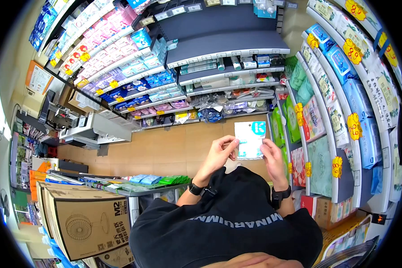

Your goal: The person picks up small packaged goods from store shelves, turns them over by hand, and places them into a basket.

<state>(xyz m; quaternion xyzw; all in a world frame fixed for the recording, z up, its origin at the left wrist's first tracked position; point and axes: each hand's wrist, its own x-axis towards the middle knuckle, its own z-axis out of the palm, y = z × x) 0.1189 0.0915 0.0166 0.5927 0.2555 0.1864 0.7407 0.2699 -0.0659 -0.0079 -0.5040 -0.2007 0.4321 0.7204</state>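
Observation:
A flat white and teal packet with a large letter K on it is held up in front of the chest. My left hand pinches its left edge between thumb and fingers. On the opposite side, my right hand grips the lower right edge. Both wrists wear black bands, and the packet's printed face is turned toward the camera.
Shelves of packaged goods stand ahead, with more shelving close on the right. At the lower left are a fan carton and a rack with blue and green packs. Tan floor lies between.

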